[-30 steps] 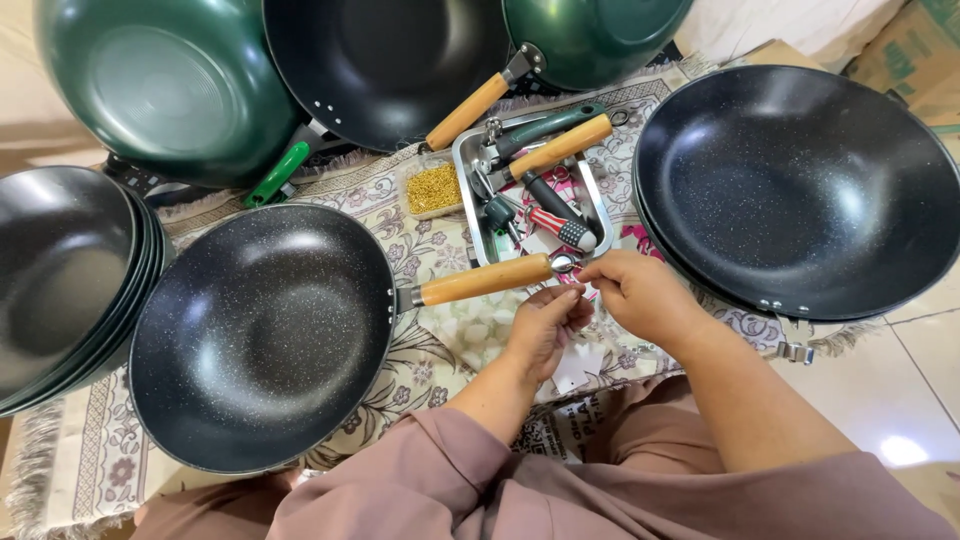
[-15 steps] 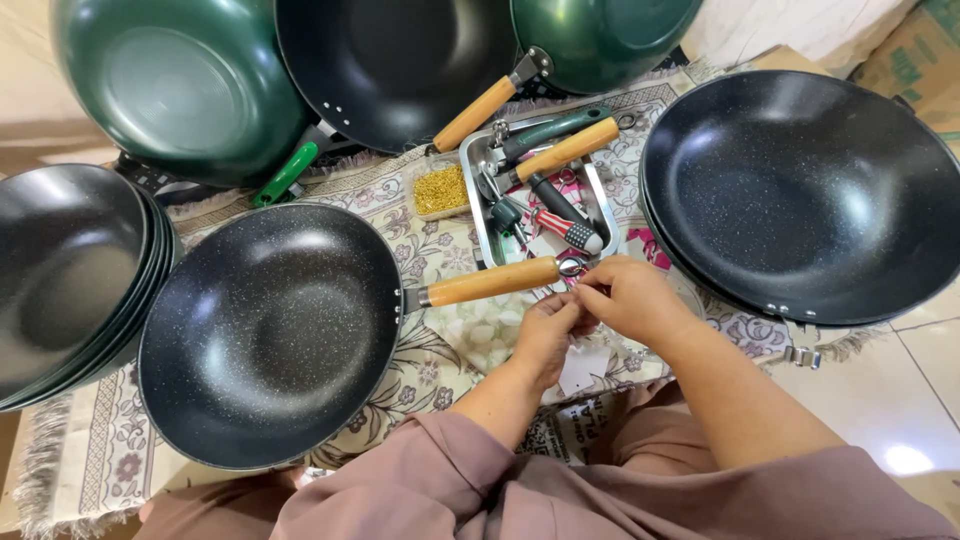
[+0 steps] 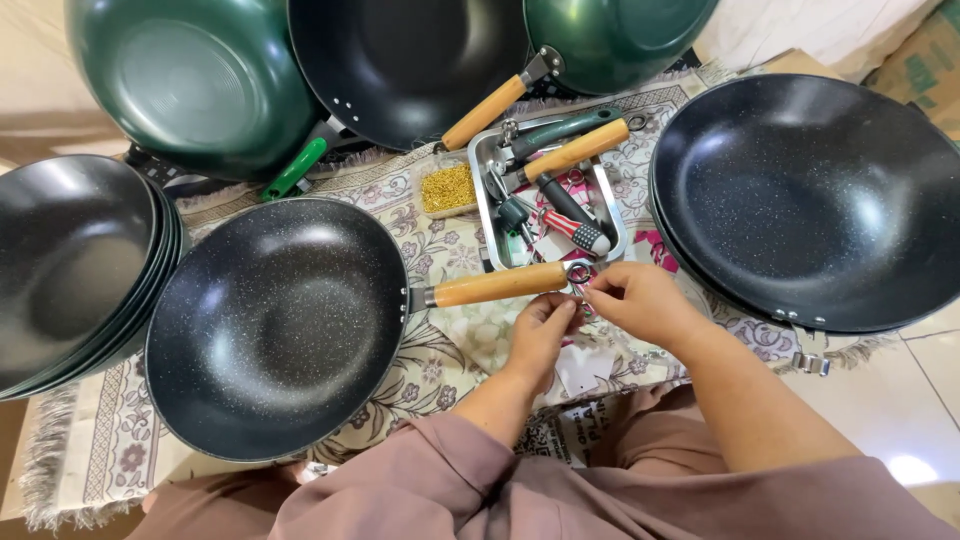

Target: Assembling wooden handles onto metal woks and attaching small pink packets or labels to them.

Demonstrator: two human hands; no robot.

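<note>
Brown cardboard box with green print at the top right corner, cut off by the frame edge, beyond the rim of the stacked black woks. White printed paper with black marks on the lap, partly hidden under the forearms.

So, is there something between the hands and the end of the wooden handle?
Nothing visible. The left hand and right hand both meet at the metal ring on the end of the wooden handle.
</note>
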